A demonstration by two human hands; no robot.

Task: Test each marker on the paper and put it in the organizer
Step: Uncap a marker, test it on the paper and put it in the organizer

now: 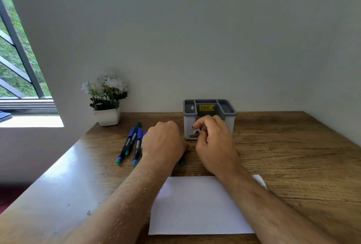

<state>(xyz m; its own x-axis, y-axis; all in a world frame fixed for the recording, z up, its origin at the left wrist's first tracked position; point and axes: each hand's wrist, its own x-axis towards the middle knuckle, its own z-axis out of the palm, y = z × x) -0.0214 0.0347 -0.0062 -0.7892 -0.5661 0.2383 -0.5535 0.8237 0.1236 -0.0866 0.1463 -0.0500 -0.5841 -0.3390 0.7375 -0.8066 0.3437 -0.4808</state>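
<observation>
My left hand (163, 142) is curled over a marker (182, 162); only the marker's green end shows, below the palm. My right hand (214, 144) hovers just in front of the grey and white organizer (230, 118), thumb and fingers pinched on something small and dark, apparently the marker's cap. Three more blue markers (130, 144) with green ends lie side by side on the desk, left of my left hand. The white sheet of paper (195, 204) lies near the desk's front edge, partly under my forearms. No marks show on it.
A white pot of white flowers (107, 103) stands at the back left of the wooden desk (293, 155). The wall runs right behind the organizer. A window (17, 58) is at the far left.
</observation>
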